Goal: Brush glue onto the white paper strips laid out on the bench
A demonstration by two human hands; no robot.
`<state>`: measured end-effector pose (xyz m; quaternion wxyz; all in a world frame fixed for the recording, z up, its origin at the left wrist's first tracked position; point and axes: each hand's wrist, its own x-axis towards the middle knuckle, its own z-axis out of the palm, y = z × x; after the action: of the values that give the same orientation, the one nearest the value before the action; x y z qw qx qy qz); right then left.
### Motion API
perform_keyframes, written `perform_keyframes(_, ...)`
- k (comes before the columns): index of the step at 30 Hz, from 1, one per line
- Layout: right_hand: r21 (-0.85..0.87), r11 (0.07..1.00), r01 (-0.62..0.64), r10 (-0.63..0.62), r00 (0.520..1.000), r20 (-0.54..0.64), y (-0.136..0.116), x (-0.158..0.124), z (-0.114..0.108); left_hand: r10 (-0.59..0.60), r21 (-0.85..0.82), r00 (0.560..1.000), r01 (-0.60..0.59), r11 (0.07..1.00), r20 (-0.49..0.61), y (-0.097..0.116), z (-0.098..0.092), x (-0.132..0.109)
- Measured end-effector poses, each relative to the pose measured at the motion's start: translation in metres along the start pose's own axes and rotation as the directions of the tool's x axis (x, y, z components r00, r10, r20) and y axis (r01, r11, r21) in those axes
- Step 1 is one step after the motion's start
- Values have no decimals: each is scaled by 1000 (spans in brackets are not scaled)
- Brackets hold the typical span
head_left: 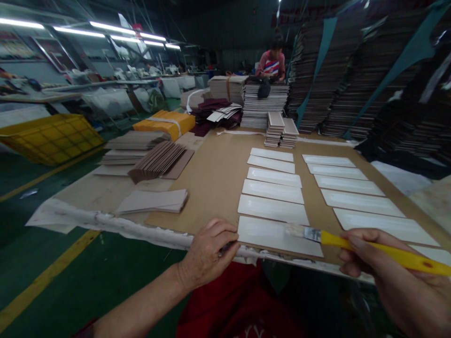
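My right hand [380, 267] grips the yellow handle of a flat paintbrush [331, 238]. The brush's pale bristles rest on the nearest white-coated board [268, 234], a thin rectangle with wet-looking streaks along it. At that board's left end, my left hand [213, 244] has its fingers curled and closed against the edge, thumb low by the table's front. Beyond this board, more white-coated boards [273, 209] lie in a column running away from me. A second column of coated boards [362, 202] lies to the right, its nearest one partly behind my right hand.
Left on the table [211, 188] are loose grey boards [153, 201], a fanned brown stack [158, 162] and a yellow bundle [165, 123]. Small stacks [275, 126] stand behind the columns. Tall dark stacks [338, 70] rise at right. A person [271, 63] is behind. A yellow basket [49, 138] stands left.
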<state>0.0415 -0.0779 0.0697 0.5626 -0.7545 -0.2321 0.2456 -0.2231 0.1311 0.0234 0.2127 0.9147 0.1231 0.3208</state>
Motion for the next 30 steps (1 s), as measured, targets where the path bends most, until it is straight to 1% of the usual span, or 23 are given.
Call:
perform_keyframes(3, 104, 995, -4, -7, 995, 98, -23, -14, 47, -5, -2, 1000, 5, 1000, 12, 1, -1, 0)
perform_keyframes(5, 157, 988, -6, -21, 985, 171, -32, -18, 74, -3, -3, 1000, 3, 1000, 18, 2, -2, 0)
perform_keyframes(6, 166, 986, -12, -22, 979, 203, -33, -18, 83, 0, -2, 1000, 0, 1000, 16, 1, -2, 0)
perform_keyframes(8, 146, 989, -23, -14, 968, 250, -32, -15, 94, 8, 2, 1000, -8, 1000, 5, 1, -1, 0)
perform_keyframes(10, 100, 995, -24, -6, 958, 288, -27, -11, 96, 14, 8, 1000, -14, 1000, -6, 0, 0, -1)
perform_keyframes(14, 14, 1000, 1, -5, 941, 340, -22, -4, 85, 13, 1, 1000, -13, 1000, -7, -1, 0, -1)
perform_keyframes(17, 13, 1000, 0, -4, 939, 344, -24, -1, 79, 19, -9, 1000, -19, 1000, -11, 0, -1, -1)
perform_keyframes(21, 57, 998, 9, -26, 950, 311, -28, -2, 90, 16, -6, 1000, -16, 1000, -14, 0, -1, -1)
perform_keyframes(23, 50, 999, 14, -29, 945, 324, -29, -3, 96, 16, -3, 1000, -16, 1000, -12, -1, -1, 0)
perform_keyframes(25, 25, 1000, 17, -24, 944, 328, -28, -3, 97, 16, -2, 1000, -16, 1000, -7, -1, -1, 0)
perform_keyframes(27, -2, 1000, 23, -21, 942, 334, -26, -3, 93, 15, 0, 1000, -15, 1000, -2, -2, 0, 0)
perform_keyframes(30, -45, 999, 27, -10, 939, 345, -22, -2, 77, 16, 4, 1000, -16, 1000, -3, -2, 0, -1)
